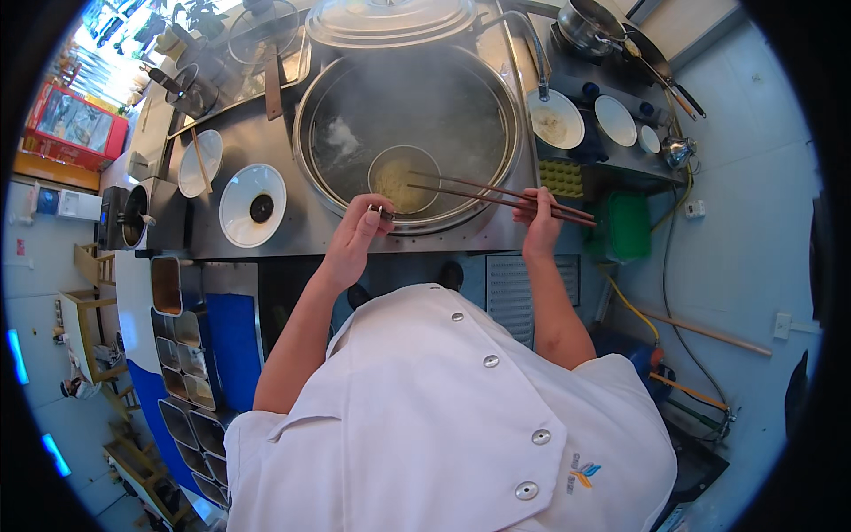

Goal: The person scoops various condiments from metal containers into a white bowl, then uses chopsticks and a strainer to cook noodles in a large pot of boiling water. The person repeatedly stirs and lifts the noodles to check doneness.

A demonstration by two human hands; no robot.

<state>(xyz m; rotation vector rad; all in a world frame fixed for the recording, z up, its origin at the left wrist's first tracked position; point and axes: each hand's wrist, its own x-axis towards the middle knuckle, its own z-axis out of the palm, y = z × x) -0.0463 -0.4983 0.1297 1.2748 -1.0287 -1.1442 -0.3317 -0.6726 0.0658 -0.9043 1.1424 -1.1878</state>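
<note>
My left hand (364, 225) grips the end of a strainer's handle at the near rim of a large round steel pot (307, 176). The strainer (425, 154) sits in the steaming water with pale noodles (397, 183) in it. In my right hand (540, 219) is a pair of long brown chopsticks (475, 195), their tips over the noodles. A white bowl (234, 216) with a dark liquid in its bottom stands on the steel counter to the left of the pot. Steam hides part of the water.
Behind the pot is a large metal lid (392, 23). A faucet (535, 56) curves over a white bowl (565, 123) on the right. Another bowl (193, 149) with chopsticks across it stands left. Below are metal ingredient containers (179, 359); a green bin (625, 226) is at right.
</note>
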